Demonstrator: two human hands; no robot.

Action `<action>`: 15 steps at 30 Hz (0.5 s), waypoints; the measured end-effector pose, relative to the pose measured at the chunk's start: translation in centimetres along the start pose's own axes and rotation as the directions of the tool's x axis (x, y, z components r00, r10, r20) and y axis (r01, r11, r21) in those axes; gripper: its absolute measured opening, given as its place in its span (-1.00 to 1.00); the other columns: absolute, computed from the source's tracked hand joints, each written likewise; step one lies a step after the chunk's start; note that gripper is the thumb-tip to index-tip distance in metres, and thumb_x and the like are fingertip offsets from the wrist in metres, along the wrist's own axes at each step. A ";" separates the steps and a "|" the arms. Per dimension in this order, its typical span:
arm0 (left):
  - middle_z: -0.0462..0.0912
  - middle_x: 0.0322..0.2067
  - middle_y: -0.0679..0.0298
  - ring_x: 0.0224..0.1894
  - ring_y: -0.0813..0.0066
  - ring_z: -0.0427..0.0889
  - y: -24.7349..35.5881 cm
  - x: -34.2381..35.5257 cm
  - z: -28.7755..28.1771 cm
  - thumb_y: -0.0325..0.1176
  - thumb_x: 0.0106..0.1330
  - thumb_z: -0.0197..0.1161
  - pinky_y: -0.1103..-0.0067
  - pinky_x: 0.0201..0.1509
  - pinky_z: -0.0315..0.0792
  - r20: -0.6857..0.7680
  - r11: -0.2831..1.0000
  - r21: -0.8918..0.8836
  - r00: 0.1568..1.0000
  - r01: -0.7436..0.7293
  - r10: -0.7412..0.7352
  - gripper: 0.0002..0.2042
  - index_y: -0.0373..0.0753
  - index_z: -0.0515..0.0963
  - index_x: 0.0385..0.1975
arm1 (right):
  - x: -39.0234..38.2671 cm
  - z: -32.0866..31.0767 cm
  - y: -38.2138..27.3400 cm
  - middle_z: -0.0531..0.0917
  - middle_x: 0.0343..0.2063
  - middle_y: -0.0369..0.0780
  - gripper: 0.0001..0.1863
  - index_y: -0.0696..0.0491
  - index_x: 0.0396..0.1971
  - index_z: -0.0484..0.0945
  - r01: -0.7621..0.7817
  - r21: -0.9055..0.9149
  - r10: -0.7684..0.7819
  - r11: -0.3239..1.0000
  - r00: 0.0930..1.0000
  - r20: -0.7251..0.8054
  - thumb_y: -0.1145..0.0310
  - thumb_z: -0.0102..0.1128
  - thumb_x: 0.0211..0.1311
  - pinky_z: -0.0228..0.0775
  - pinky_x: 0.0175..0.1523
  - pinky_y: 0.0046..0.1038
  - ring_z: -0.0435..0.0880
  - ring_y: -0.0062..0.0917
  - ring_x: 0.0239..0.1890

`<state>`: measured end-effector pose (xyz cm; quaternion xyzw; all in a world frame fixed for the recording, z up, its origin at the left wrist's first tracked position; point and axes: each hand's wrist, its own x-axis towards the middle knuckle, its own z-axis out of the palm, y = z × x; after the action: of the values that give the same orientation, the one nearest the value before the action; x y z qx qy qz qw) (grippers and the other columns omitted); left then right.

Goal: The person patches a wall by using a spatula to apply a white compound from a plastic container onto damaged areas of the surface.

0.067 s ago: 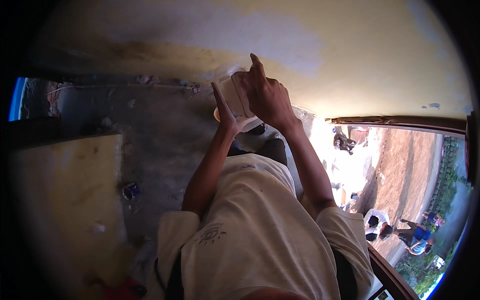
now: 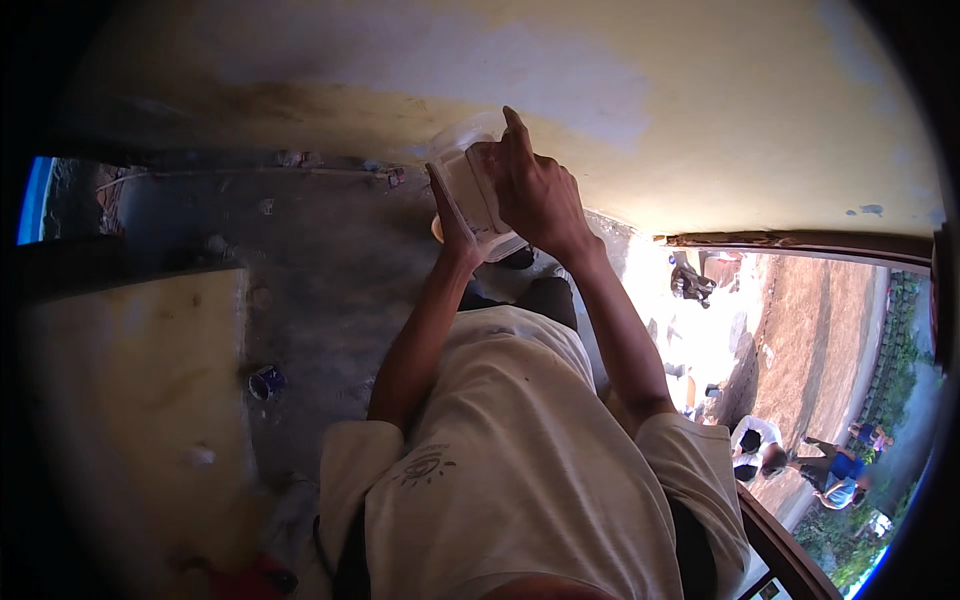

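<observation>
In front of my chest, close to the wall, my left hand [image 2: 456, 232] supports a clear plastic tub [image 2: 468, 130] from its left side, fingers along the outer wall. The tub is tilted, and pale material coats part of its inside. My right hand [image 2: 540, 200] is over the tub's right side, its index finger stretched up and the other fingers curled. Those fingers grip a flat, pale, straight-edged piece [image 2: 484, 195] that reaches into the tub. Its exact kind is not clear, and the hand covers most of it.
A yellowish wall [image 2: 730, 130] with pale bluish patches rises ahead. Below lies a grey floor [image 2: 330, 260] with scattered debris and a dark blue can [image 2: 266, 382]. A lower wall section [image 2: 150, 370] stands left. To the right, a doorway frame [image 2: 800, 243] opens onto sunlit ground with several people.
</observation>
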<state>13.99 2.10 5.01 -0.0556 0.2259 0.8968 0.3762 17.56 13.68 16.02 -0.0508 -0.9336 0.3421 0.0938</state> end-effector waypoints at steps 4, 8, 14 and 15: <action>0.37 0.27 0.22 0.28 0.21 0.40 1.1 -0.1 -1.2 0.54 0.24 -0.41 0.19 0.32 0.32 0.040 0.996 -0.070 0.998 0.051 -0.048 -0.12 -0.02 0.22 0.36 | 0.5 2.0 -0.1 0.63 -0.58 0.07 -0.29 0.18 0.32 0.04 -0.076 0.036 0.077 0.996 0.997 -0.023 0.43 0.05 0.17 0.45 -0.31 0.05 0.62 0.08 -0.50; 0.37 0.27 0.22 0.29 0.21 0.39 1.9 0.2 -1.8 0.51 0.28 -0.40 0.18 0.33 0.31 0.098 0.976 -0.214 0.995 0.047 -0.026 -0.15 -0.01 0.22 0.36 | 0.9 3.1 -1.6 0.68 -0.27 -0.02 -0.24 0.10 0.35 0.03 -0.241 0.028 0.239 0.970 0.970 0.046 0.42 0.17 0.18 0.50 -0.26 -0.04 0.66 0.02 -0.37; 0.36 0.27 0.22 0.29 0.20 0.39 2.7 -0.1 -0.4 0.46 0.32 -0.36 0.17 0.30 0.35 0.000 1.000 0.030 1.000 -0.007 0.007 -0.19 -0.04 0.22 0.35 | 1.2 0.7 -1.5 0.64 -0.13 -0.09 -0.28 0.06 0.34 0.07 -0.169 0.015 0.169 0.986 0.981 -0.091 0.43 0.17 0.21 0.52 -0.20 -0.07 0.66 0.02 -0.30; 0.38 0.26 0.21 0.28 0.19 0.40 2.8 -0.2 -0.5 0.45 0.33 -0.35 0.17 0.28 0.37 0.003 1.000 0.006 1.000 0.030 -0.030 -0.20 -0.06 0.24 0.34 | 1.1 0.0 -2.0 0.63 -0.11 -0.10 -0.31 0.07 0.34 0.09 -0.160 0.019 0.161 0.987 0.983 -0.087 0.43 0.15 0.23 0.52 -0.17 -0.09 0.66 0.01 -0.28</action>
<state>12.13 0.00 5.64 -0.0567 0.2269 0.8905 0.3902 16.44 12.35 17.45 -0.1404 -0.9193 0.3516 0.1073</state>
